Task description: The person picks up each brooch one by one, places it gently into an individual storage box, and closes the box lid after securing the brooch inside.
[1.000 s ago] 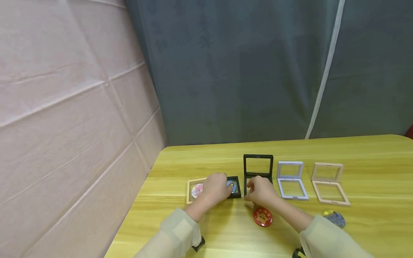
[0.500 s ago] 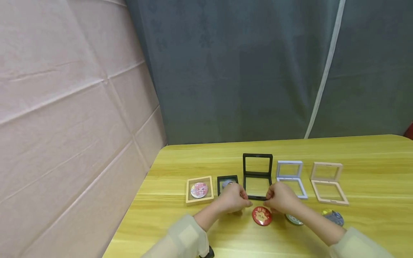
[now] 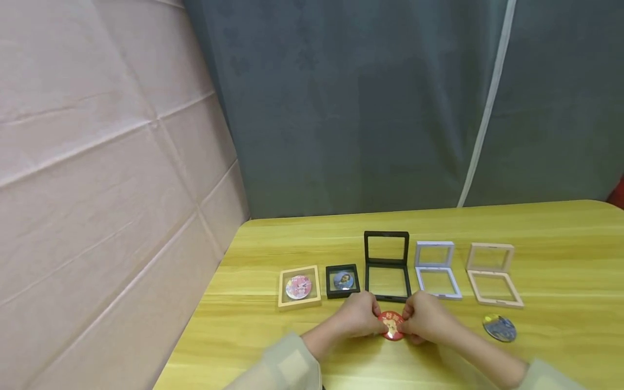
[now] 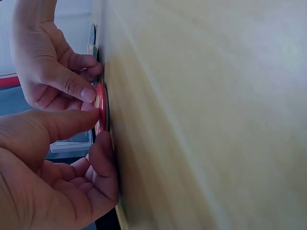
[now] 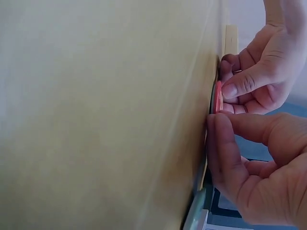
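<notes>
A round red button badge (image 3: pixel 391 320) with a yellow cartoon figure lies between the hands in the head view. My left hand (image 3: pixel 359 315) pinches its left edge, thumb on the face and a finger at the rim. From the other side my right hand (image 3: pixel 429 318) pinches the right edge with thumb and fingertips. Seen edge-on in the left wrist view, the badge (image 4: pixel 103 109) stays close to the tabletop; whether it is lifted I cannot tell. Just beyond the hands stands a black display frame (image 3: pixel 387 261), hinged open, its lower half flat on the table.
To the left are a tan frame (image 3: pixel 281 290) and a small black frame (image 3: pixel 343 296), each holding a badge. Farther right stand an open white frame (image 3: pixel 435 267) and an open pinkish-beige frame (image 3: pixel 491 271). A blue-and-yellow badge (image 3: pixel 499 327) lies on the wooden table (image 3: pixel 560 260).
My left hand has moved right from the small black frame to the red badge. My right hand has drawn back from the open black frame, and both now hold the badge.
</notes>
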Demonstrator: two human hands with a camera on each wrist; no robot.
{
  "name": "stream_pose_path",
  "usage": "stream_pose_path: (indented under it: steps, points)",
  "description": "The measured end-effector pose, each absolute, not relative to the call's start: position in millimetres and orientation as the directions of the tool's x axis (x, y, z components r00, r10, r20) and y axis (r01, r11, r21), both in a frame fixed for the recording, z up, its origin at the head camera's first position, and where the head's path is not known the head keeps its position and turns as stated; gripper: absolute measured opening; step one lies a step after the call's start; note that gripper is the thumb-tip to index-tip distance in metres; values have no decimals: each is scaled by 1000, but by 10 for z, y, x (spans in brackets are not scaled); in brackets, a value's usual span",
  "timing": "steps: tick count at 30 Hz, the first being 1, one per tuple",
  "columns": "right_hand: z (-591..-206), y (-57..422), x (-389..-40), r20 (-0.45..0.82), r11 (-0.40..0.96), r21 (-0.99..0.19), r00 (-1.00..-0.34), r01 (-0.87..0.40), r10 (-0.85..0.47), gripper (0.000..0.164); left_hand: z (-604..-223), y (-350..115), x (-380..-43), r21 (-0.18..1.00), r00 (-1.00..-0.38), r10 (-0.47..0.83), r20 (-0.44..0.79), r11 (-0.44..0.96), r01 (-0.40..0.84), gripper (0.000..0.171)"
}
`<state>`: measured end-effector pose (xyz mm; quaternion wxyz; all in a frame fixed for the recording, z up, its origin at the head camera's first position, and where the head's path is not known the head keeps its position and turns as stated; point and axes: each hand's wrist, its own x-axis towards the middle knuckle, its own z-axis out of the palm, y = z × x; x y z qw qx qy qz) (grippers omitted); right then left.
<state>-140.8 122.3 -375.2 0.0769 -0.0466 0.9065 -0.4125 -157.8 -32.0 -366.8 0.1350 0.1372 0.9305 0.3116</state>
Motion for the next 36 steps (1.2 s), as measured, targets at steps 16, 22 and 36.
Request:
stream_pose_path:
  steps: [16, 22, 36]
  points:
    - [-3744, 1236, -1383, -175, 581, -812, -970, 47, -166, 19, -3708, -329, -1578, 703, -932, 326, -158, 700, 125, 28]
    - [-3753, 1228, -1401, -167, 589, -806, -978, 63, -123, 19, -3712, -339, -1591, 731, -942, 299, -153, 676, 96, 29]
    - [-3714, 1346, -1491, -167, 362, -929, -961, 78, -222, 12, -3649, -349, -1667, 913, -941, 291, -172, 406, -41, 19]
